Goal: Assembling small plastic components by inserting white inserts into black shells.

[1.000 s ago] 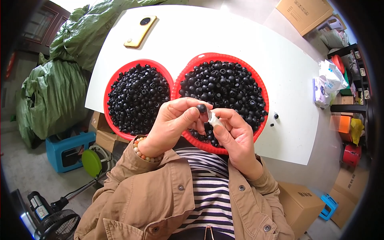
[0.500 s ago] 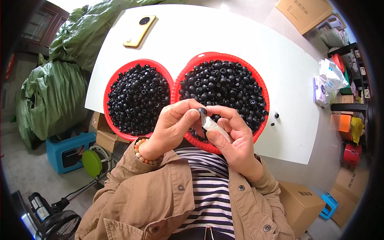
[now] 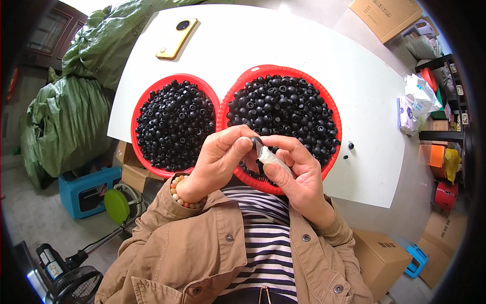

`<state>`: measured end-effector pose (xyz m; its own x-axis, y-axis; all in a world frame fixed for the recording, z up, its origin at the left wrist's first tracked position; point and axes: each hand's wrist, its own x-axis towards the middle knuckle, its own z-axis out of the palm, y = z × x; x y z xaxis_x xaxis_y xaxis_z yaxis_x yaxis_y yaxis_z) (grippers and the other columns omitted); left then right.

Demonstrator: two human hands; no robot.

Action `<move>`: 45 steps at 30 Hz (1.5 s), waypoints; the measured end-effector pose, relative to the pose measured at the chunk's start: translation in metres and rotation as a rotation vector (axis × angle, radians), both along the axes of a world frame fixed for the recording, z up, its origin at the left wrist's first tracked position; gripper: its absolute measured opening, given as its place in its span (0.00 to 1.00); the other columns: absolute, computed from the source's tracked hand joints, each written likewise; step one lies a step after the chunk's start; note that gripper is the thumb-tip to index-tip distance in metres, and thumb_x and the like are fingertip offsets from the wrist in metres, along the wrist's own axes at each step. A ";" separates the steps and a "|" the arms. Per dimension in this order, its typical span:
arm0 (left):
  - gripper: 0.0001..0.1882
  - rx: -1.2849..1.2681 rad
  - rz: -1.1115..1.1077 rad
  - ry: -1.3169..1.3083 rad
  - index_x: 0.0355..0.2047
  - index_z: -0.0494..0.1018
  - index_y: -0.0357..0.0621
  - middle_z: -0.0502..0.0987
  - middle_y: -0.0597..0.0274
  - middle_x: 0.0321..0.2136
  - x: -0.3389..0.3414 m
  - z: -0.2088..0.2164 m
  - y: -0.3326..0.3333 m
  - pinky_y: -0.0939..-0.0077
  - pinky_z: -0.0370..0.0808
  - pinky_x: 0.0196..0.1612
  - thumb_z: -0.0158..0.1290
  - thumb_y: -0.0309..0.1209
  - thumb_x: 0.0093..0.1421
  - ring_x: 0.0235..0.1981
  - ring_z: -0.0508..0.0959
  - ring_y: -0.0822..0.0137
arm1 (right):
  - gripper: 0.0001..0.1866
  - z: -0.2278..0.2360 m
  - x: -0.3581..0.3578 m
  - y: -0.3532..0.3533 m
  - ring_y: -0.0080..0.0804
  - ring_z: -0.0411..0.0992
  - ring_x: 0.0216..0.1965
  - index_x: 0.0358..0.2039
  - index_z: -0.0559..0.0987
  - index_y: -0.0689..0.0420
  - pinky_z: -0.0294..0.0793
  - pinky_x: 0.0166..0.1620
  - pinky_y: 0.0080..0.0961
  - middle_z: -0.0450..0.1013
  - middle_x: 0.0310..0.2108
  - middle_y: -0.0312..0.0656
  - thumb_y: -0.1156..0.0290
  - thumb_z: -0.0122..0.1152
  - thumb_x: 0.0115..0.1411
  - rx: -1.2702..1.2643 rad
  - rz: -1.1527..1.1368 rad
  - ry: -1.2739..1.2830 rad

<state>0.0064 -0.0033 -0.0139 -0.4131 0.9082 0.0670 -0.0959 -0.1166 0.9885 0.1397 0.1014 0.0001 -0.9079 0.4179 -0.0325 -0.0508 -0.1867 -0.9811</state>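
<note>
Between thumb and forefinger, my left hand [image 3: 221, 159] pinches a small black round cap [image 3: 256, 140]. My right hand [image 3: 298, 175] is closed around a blade [image 3: 260, 147] whose grip is wrapped in white material [image 3: 273, 160]. The blade's tip meets the cap, and my right forefinger also reaches close to it. Both hands are over the near edge of the right red basket [image 3: 334, 121], which is heaped with similar black caps [image 3: 276, 104]. A second red basket [image 3: 135, 124], just to the left, holds more of them.
The white table [image 3: 349, 81] carries a yellow phone [image 3: 177, 39] at the far left and two small black pieces [image 3: 351, 146] right of the baskets. Plastic packages [image 3: 417, 101] are at the right edge. Green sacks [image 3: 66, 121], a blue stool [image 3: 86, 192] and cardboard boxes [image 3: 382, 258] stand around.
Almost nothing differs. My right hand and the wrapped blade have shifted very slightly; the cap stays in my left fingers.
</note>
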 end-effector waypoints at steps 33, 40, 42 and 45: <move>0.10 -0.645 0.612 0.682 0.26 0.71 0.37 0.72 0.66 0.22 -0.119 0.007 -0.133 0.82 0.64 0.20 0.57 0.22 0.41 0.17 0.68 0.78 | 0.15 0.004 0.003 -0.002 0.09 0.55 0.23 0.44 0.68 0.62 0.54 0.25 0.07 0.65 0.25 0.27 0.70 0.51 0.57 -0.068 -0.017 -0.075; 0.11 -0.704 0.651 0.908 0.24 0.71 0.37 0.71 0.60 0.22 -0.117 0.001 -0.139 0.76 0.66 0.24 0.58 0.22 0.37 0.18 0.70 0.67 | 0.15 0.002 0.011 -0.003 0.09 0.56 0.23 0.44 0.68 0.62 0.55 0.25 0.07 0.64 0.24 0.27 0.71 0.51 0.57 0.034 -0.007 -0.073; 0.11 -0.684 0.653 0.919 0.24 0.71 0.37 0.71 0.59 0.22 -0.115 0.003 -0.138 0.75 0.67 0.24 0.58 0.22 0.37 0.19 0.70 0.65 | 0.14 0.005 0.014 -0.005 0.10 0.56 0.22 0.43 0.68 0.62 0.55 0.25 0.07 0.63 0.23 0.27 0.70 0.51 0.57 0.002 -0.037 -0.084; 0.11 -0.663 0.645 0.903 0.24 0.71 0.37 0.71 0.59 0.22 -0.108 0.009 -0.129 0.75 0.67 0.24 0.58 0.23 0.38 0.20 0.71 0.65 | 0.14 0.005 0.019 -0.003 0.15 0.63 0.37 0.43 0.68 0.63 0.62 0.41 0.13 0.68 0.36 0.34 0.71 0.52 0.56 -0.064 -0.022 -0.128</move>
<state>-0.1016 -0.1325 -0.0048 -0.8315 0.5300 0.1665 0.5222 0.6434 0.5598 0.1587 0.0980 0.0051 -0.8855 0.4306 -0.1745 0.0690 -0.2494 -0.9659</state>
